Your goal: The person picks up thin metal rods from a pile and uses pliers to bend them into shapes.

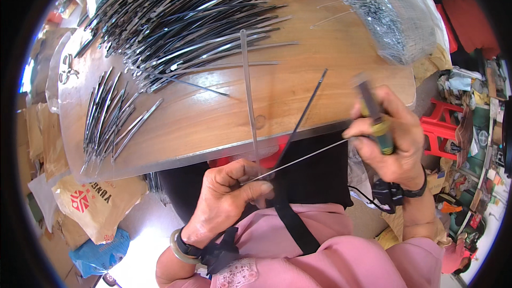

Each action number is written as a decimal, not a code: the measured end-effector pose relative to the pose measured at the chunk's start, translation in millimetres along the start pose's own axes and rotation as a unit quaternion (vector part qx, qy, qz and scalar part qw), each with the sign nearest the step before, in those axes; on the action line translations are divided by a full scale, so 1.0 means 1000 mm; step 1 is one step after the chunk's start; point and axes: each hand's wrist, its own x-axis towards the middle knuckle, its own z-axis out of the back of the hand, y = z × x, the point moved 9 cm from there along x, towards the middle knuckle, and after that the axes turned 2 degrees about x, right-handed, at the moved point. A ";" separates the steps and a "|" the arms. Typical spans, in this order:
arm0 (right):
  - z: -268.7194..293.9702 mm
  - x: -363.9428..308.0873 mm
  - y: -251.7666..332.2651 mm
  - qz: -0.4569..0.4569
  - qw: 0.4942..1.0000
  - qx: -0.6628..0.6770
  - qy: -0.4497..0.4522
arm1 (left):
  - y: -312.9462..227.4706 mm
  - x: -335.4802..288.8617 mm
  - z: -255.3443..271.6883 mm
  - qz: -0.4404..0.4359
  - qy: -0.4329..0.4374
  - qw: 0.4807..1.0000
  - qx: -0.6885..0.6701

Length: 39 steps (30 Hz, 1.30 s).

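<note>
My left hand is closed in a pinch in front of the table's near edge, with its thumb and fingers on a thin pale wire. The wire slants up to my right hand, whose thumb and finger pinch its other end. That hand also grips a tool with a yellow and green handle and a dark upper end, blurred by motion. From beside my left fingers a long translucent strip and a narrow dark strip reach over the table; how they are held is hidden.
On the wooden table lie a large pile of long dark strips, a smaller bunch at left, and a clear bag of thin metal pieces at far right. A red stool stands right; a paper sack sits lower left.
</note>
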 end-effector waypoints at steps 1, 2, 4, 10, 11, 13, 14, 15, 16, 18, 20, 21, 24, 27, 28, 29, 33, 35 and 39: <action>-0.005 0.002 0.001 -0.011 1.000 -0.008 0.013 | 0.000 0.002 -0.001 0.020 0.008 1.000 -0.001; -0.009 0.004 0.006 0.062 0.996 -0.069 0.017 | 0.000 0.004 0.000 0.032 0.016 0.999 -0.004; -0.013 0.009 0.011 0.094 0.991 -0.098 0.020 | 0.001 0.005 0.002 0.045 0.015 0.999 0.001; 0.015 0.005 -0.001 0.012 0.999 -0.051 0.002 | 0.006 0.008 0.005 0.053 0.012 0.998 0.016; 0.015 0.004 -0.001 0.019 0.999 -0.047 0.006 | 0.006 0.008 0.004 0.055 0.014 0.998 0.014; 0.007 0.001 -0.006 0.008 0.997 -0.069 0.043 | 0.004 0.004 0.001 0.049 0.018 0.998 0.023; 0.002 0.003 0.001 0.049 0.992 -0.104 0.047 | 0.004 0.003 0.000 0.046 0.021 0.998 0.027; 0.000 0.004 0.003 0.061 0.992 -0.104 0.042 | 0.003 0.003 -0.002 0.047 0.026 0.998 0.035; -0.004 0.005 0.005 0.072 0.991 -0.104 0.036 | 0.004 0.004 -0.003 0.050 0.031 0.997 0.043; -0.012 0.006 0.009 0.096 0.989 -0.110 0.032 | 0.005 0.007 -0.004 0.052 0.042 0.996 0.063; -0.025 0.011 0.015 0.127 0.985 -0.112 0.045 | 0.005 0.006 -0.005 0.051 0.046 0.994 0.085; -0.025 0.012 0.015 0.126 0.985 -0.108 0.046 | 0.005 0.006 -0.005 0.050 0.042 0.995 0.081; -0.016 0.012 0.012 0.105 0.988 -0.107 0.037 | 0.008 0.006 -0.002 0.049 0.036 0.996 0.069; 0.005 0.003 0.000 0.051 0.995 -0.084 0.011 | 0.007 0.004 0.003 0.054 0.025 0.996 0.061; 0.009 0.000 -0.003 0.037 0.995 -0.087 0.014 | 0.009 0.004 0.004 0.056 0.024 0.997 0.052; 0.012 -0.001 -0.004 0.028 0.994 -0.101 0.032 | 0.010 0.005 0.004 0.059 0.024 0.997 0.043; 0.012 -0.007 -0.007 0.035 0.990 -0.130 0.041 | 0.009 0.002 0.001 0.052 0.027 0.998 0.024; 0.005 -0.007 -0.002 0.072 0.984 -0.157 0.041 | 0.008 0.005 -0.007 0.049 0.042 0.997 0.041; -0.024 -0.001 0.012 0.137 0.977 -0.150 0.060 | 0.009 0.006 -0.014 0.055 0.059 0.992 0.101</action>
